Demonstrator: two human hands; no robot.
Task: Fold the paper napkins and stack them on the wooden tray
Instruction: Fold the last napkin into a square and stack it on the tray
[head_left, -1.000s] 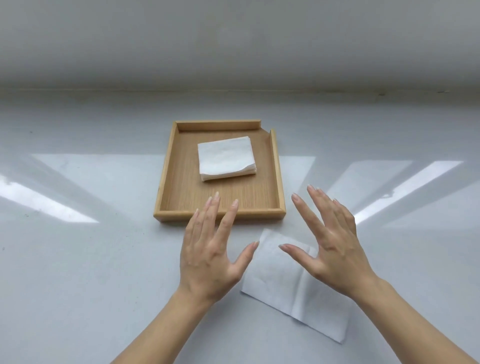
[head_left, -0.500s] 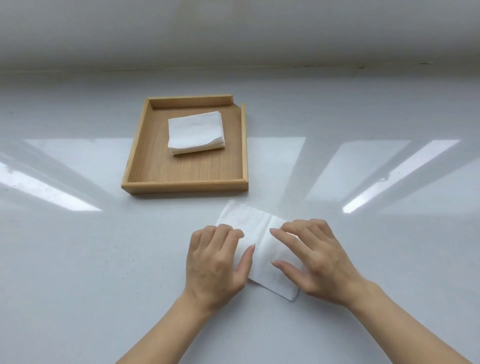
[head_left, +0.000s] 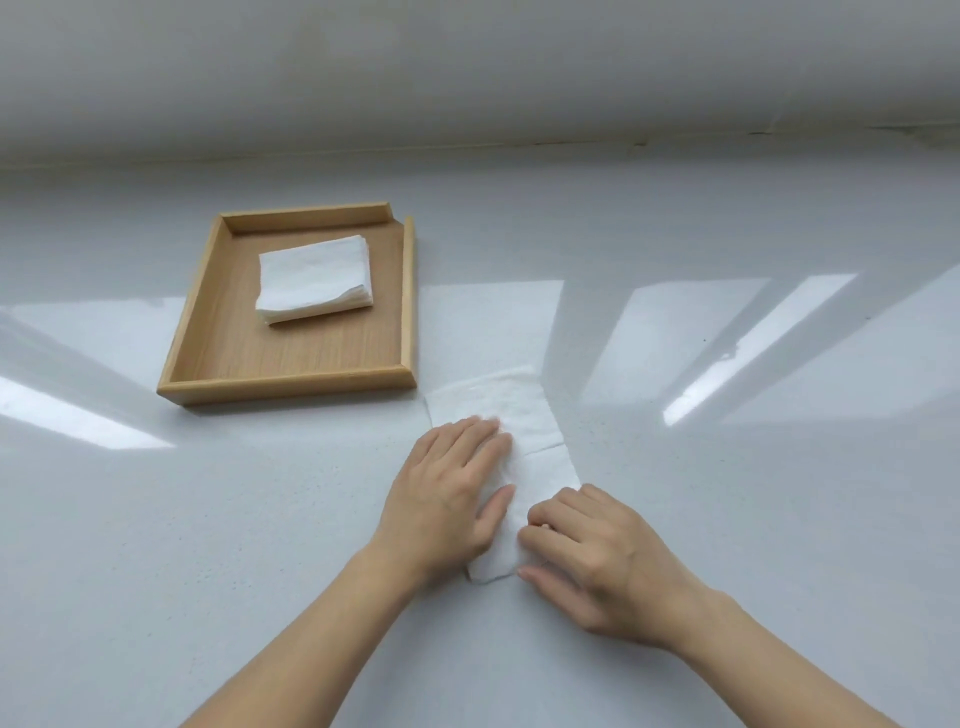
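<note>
A white paper napkin (head_left: 519, 421) lies as a long folded strip on the grey table, just right of the wooden tray's near right corner. My left hand (head_left: 447, 493) presses flat on the strip's left side, fingers together. My right hand (head_left: 587, 551) has its fingers curled on the strip's near end, pinching its edge. The wooden tray (head_left: 291, 387) sits at the upper left. A stack of folded napkins (head_left: 314, 278) rests in its far half.
The glossy grey table (head_left: 727, 493) runs back to a pale wall (head_left: 467, 78). Bright window reflections streak the surface on the left and right. The tray's far right corner has a gap in the rim.
Both hands came down from hovering onto the napkin. It now lies as a narrower strip running away from me. The view has shifted, so the tray appears farther left.
</note>
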